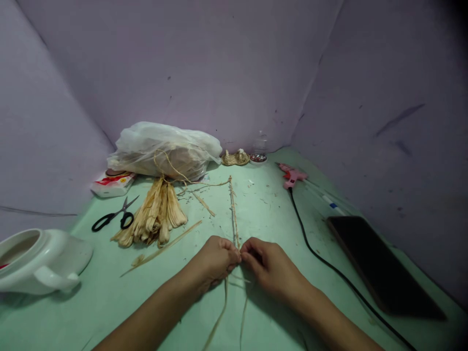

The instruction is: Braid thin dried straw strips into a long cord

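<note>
A thin braided cord (234, 209) of dried fibre runs down the middle of the green table to my fingertips. My left hand (220, 257) is closed on the cord's near end. Right beside it, my right hand (262, 259) pinches the same end, thumb and forefinger together. Loose fibre strands (222, 312) trail from under my hands toward the near edge. Left of the cord lies a bundle of dried husk strips (155, 214), with a long loose strip (168, 246) nearer to my left forearm.
Black-handled scissors (117, 214), a white ceramic pot (47, 258) and a tissue pack (114, 186) stand left. A plastic bag (164, 151) lies at the back. Rightward are a pink glue gun (291, 175), its black cable (318, 258) and a dark tablet (380, 265).
</note>
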Available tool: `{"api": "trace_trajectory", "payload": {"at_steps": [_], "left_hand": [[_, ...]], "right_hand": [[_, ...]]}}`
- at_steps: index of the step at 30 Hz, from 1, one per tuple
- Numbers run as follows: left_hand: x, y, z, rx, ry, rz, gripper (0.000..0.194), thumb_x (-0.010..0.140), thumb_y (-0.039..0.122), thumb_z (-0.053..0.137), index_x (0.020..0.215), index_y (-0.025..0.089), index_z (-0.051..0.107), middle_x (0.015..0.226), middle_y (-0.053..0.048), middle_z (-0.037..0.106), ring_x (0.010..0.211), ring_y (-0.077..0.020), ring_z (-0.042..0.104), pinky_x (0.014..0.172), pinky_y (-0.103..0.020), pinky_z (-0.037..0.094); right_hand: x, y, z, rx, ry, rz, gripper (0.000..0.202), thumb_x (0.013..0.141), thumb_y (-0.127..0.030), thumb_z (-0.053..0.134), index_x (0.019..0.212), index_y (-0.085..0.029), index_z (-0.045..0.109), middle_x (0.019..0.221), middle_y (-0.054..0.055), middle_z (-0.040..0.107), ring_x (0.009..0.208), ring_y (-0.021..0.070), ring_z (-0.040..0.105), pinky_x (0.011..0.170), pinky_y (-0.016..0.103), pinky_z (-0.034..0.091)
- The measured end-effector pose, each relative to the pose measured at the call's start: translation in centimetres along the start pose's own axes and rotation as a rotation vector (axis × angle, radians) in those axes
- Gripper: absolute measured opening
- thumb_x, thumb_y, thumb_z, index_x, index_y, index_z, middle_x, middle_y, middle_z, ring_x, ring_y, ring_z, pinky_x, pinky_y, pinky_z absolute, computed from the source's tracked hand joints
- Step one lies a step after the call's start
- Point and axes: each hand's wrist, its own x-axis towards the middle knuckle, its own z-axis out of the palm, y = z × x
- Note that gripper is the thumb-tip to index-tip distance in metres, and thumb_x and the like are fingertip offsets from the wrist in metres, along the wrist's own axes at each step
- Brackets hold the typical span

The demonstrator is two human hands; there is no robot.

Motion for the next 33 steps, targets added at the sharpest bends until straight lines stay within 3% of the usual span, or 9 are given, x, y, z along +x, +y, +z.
{"api": "trace_trajectory", "payload": {"at_steps": [6,11,14,20,26,28,30,32,33], "left_hand": [[0.1,-0.4,0.2,0.022,0.019,0.041,0.006,0.058,0.019,0.049,0.055,0.016,0.045,0.034,0.008,0.037,0.024,-0.0022,0.021,0.027,-0.017,0.009],[0.3,-0.5,0.3,0.026,0.026,0.04,0.006,0.058,0.017,0.046,0.053,0.016,0.045,0.033,0.007,0.037,0.023,-0.0026,0.021,0.027,-0.017,0.01],[0.2,-0.3,0.1,0.012,0.017,0.034,0.005,0.058,0.017,0.046,0.053,0.016,0.046,0.034,0.007,0.037,0.023,-0.0029,0.021,0.026,-0.017,0.01],[-0.2,0.1,0.0,-0.006,0.006,0.036,0.005,0.055,0.017,0.045,0.053,0.015,0.049,0.035,0.006,0.038,0.024,-0.0031,0.023,0.026,-0.017,0.01],[0.0,-0.1,0.2,0.003,0.036,0.031,0.002,0.054,0.015,0.049,0.052,0.015,0.048,0.032,0.007,0.036,0.025,-0.0024,0.022,0.028,-0.017,0.01],[0.0,-0.2,0.2,-0.004,0.036,0.031,0.003,0.055,0.016,0.051,0.053,0.015,0.048,0.033,0.008,0.036,0.026,-0.0025,0.022,0.028,-0.017,0.01],[-0.1,-0.1,0.2,-0.006,0.042,0.022,0.003,0.056,0.016,0.051,0.054,0.015,0.048,0.032,0.008,0.035,0.025,-0.0028,0.022,0.028,-0.018,0.009],[-0.3,0.0,0.1,0.003,0.041,0.02,0.002,0.056,0.015,0.05,0.055,0.015,0.048,0.032,0.008,0.035,0.025,-0.0028,0.022,0.029,-0.018,0.009],[-0.3,0.2,0.1,0.007,0.039,0.02,0.002,0.056,0.014,0.049,0.055,0.015,0.049,0.032,0.008,0.035,0.025,-0.0028,0.022,0.029,-0.018,0.009]], "right_hand": [[0.3,0.3,-0.2,0.222,-0.108,0.128,0.008,0.071,-0.022,0.049,0.068,-0.016,0.05,0.056,-0.002,0.048,0.049,0.0077,0.038,0.046,0.019,0.028],[0.1,0.0,-0.5,0.317,-0.162,0.118,0.003,0.066,-0.013,0.048,0.066,-0.015,0.049,0.054,-0.003,0.044,0.048,0.0066,0.036,0.044,0.018,0.027],[-0.1,0.0,-0.7,0.25,-0.206,0.066,0.009,0.067,-0.012,0.046,0.068,-0.015,0.055,0.055,-0.003,0.048,0.049,0.0072,0.038,0.046,0.018,0.028],[-0.4,-0.4,-1.2,-0.084,-0.161,-0.188,0.029,0.068,-0.005,0.042,0.078,-0.018,0.066,0.073,0.002,0.06,0.063,0.0112,0.051,0.059,0.021,0.035],[-0.8,-1.3,-2.0,-0.22,-0.228,-0.228,0.029,0.07,-0.007,0.043,0.079,-0.019,0.067,0.073,0.003,0.059,0.063,0.0102,0.05,0.059,0.02,0.034],[-1.2,-1.4,-2.9,-0.225,-0.309,-0.21,0.026,0.068,-0.006,0.045,0.074,-0.018,0.067,0.068,0.001,0.059,0.06,0.0094,0.049,0.057,0.019,0.034],[-1.7,-1.2,-4.3,-0.185,-0.482,-0.16,0.02,0.064,-0.007,0.05,0.068,-0.016,0.067,0.058,-0.001,0.056,0.054,0.0077,0.046,0.052,0.018,0.033],[-2.2,-0.8,-5.8,-0.068,-0.699,-0.051,0.011,0.063,-0.015,0.059,0.07,-0.015,0.068,0.052,-0.003,0.052,0.048,0.0061,0.044,0.044,0.016,0.03],[-2.3,-0.5,-6.6,-0.012,-0.743,0.008,0.013,0.062,-0.023,0.063,0.07,-0.014,0.068,0.051,-0.003,0.051,0.046,0.0056,0.042,0.042,0.016,0.029]]}}
